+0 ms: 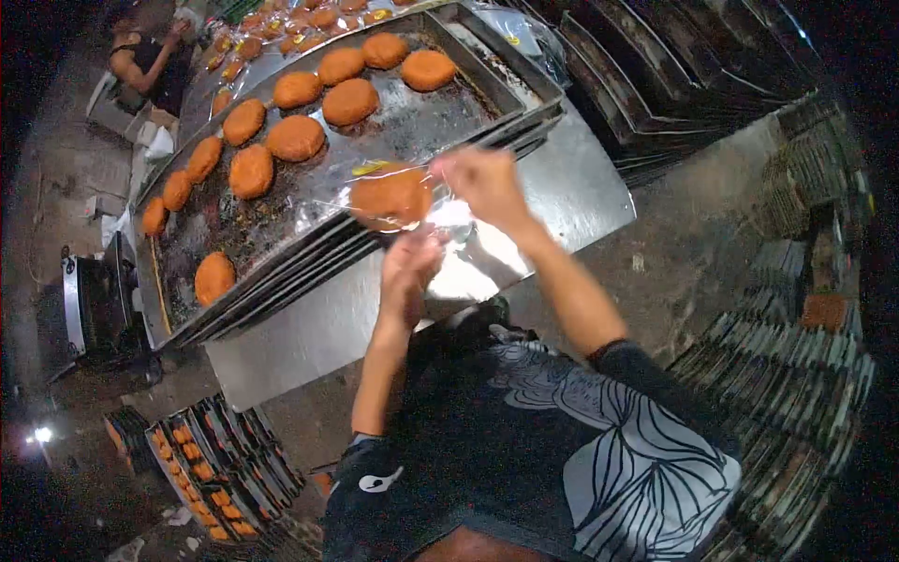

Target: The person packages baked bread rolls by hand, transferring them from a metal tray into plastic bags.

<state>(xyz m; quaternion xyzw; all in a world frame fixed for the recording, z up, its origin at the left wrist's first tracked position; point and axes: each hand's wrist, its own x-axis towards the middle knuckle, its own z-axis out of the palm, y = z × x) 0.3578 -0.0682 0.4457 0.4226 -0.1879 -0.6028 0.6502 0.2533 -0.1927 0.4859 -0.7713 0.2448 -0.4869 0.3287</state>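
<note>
A round orange-brown bun (389, 197) sits inside a clear plastic bag (456, 217) with a yellow label, held up over the near edge of a baking tray (412, 131). My left hand (412, 267) grips the bag from below, fingers closed at its lower side. Pinched at the bag's right end are the fingers of my right hand (482, 183), slightly blurred. Several unwrapped buns (296, 139) lie on the dark, greasy tray, mostly towards its far and left parts. One bun (214, 278) lies apart near the left corner.
The tray tops a stack on a metal table (585, 178). Wrapped buns (309, 23) are heaped beyond it. Dark trays (655, 66) stand at the upper right, and racks of buns (201, 468) at the lower left. Another person (140, 61) sits at the upper left.
</note>
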